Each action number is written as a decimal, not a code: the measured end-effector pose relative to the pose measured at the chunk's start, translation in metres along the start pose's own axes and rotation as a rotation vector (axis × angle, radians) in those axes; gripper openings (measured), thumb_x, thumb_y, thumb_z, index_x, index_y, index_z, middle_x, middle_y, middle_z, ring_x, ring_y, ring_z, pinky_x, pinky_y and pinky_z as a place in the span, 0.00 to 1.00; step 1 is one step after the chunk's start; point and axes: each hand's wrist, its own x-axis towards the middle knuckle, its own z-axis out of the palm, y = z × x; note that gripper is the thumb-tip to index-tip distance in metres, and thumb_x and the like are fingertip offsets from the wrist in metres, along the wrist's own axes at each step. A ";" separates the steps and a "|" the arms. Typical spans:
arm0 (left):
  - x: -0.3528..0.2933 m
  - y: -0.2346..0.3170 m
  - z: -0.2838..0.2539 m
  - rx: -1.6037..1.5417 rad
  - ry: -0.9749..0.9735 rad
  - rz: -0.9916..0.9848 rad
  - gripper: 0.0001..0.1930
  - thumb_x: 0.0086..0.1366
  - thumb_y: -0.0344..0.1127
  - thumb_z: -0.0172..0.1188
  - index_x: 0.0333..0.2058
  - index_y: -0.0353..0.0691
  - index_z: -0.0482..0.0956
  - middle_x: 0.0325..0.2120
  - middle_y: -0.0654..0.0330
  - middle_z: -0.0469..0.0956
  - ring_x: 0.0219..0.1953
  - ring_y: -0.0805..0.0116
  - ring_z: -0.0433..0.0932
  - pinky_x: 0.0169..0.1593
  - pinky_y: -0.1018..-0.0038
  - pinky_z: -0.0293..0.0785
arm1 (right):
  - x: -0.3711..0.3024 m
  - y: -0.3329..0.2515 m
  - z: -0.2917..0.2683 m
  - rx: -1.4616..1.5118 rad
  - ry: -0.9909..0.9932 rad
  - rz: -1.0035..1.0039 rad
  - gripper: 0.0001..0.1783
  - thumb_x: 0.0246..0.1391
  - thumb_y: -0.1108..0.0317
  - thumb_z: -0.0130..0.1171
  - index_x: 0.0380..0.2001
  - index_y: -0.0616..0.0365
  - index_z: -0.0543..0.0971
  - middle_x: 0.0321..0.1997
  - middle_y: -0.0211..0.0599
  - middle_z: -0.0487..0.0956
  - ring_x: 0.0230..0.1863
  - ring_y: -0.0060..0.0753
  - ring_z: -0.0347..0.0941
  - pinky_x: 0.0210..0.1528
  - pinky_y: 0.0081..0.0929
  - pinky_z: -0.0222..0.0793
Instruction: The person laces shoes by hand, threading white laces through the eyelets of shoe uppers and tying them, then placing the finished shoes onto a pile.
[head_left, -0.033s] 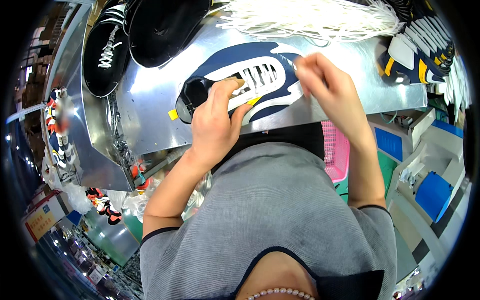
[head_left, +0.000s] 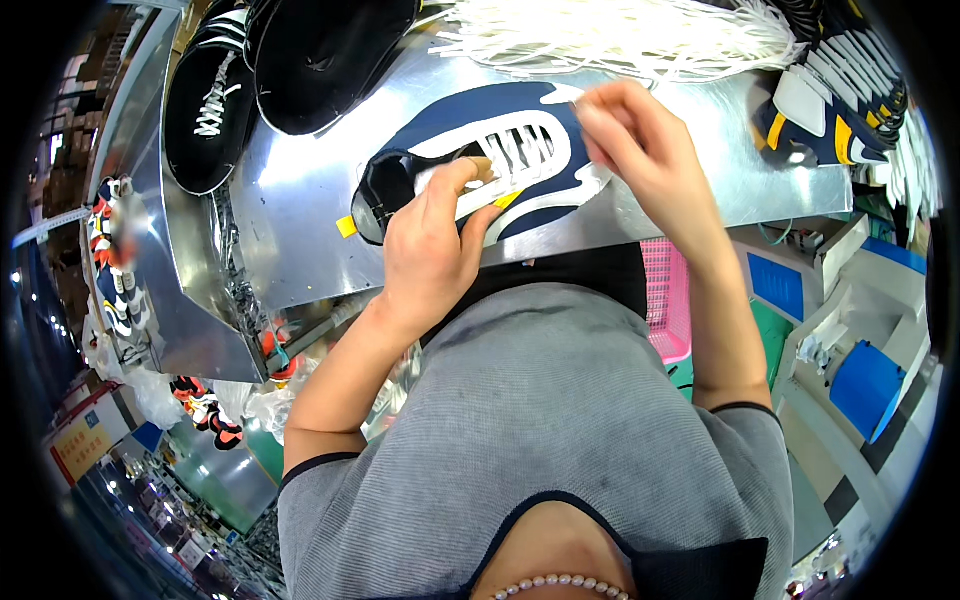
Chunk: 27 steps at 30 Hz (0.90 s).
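Shoe upper (head_left: 480, 130) in navy and white, seen from above, lies opened out on a shiny metal tabletop (head_left: 300, 235), near the front edge and about midway along it. Its toe end points toward the tabletop's right edge and its dark heel opening toward the left; a small yellow tab (head_left: 346, 227) sticks out at the heel. White strips cross the dark throat.

The person's left hand (head_left: 430, 235) grips the upper beside the throat, fingers reaching over into the opening and thumb pressed along the side nearest the front edge. The right hand (head_left: 645, 140) is raised at the toe end, fingers curled toward the thumb; whether it pinches anything cannot be told.

Along the far edge spreads a heap of loose white shoelaces (head_left: 630, 40). Toward the far left corner are a black laced shoe (head_left: 205, 125) and a larger black piece (head_left: 325, 65). Navy, white and yellow uppers (head_left: 840, 115) are stacked at the right edge. Below the front edge sits a pink plastic basket (head_left: 668, 300).
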 end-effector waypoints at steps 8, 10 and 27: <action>0.007 -0.004 -0.023 -0.035 -0.274 -0.059 0.25 0.60 0.33 0.68 0.52 0.34 0.67 0.30 0.45 0.82 0.28 0.47 0.82 0.33 0.61 0.76 | 0.035 0.049 0.035 -0.205 0.148 -0.154 0.11 0.66 0.63 0.55 0.44 0.60 0.77 0.22 0.30 0.75 0.25 0.19 0.69 0.30 0.19 0.64; 0.009 -0.004 -0.033 -0.008 -0.377 -0.098 0.27 0.60 0.34 0.68 0.54 0.34 0.66 0.31 0.44 0.82 0.27 0.47 0.81 0.32 0.61 0.75 | 0.037 0.046 0.036 -0.170 0.184 -0.108 0.11 0.65 0.61 0.56 0.43 0.58 0.77 0.23 0.37 0.79 0.24 0.29 0.74 0.30 0.27 0.69; -0.083 -0.014 -0.003 -1.923 0.355 -0.822 0.29 0.68 0.41 0.62 0.62 0.34 0.64 0.59 0.50 0.71 0.62 0.54 0.70 0.66 0.56 0.65 | -0.028 0.040 0.076 0.177 0.261 -0.119 0.14 0.65 0.71 0.56 0.51 0.63 0.71 0.43 0.35 0.76 0.44 0.20 0.70 0.48 0.19 0.66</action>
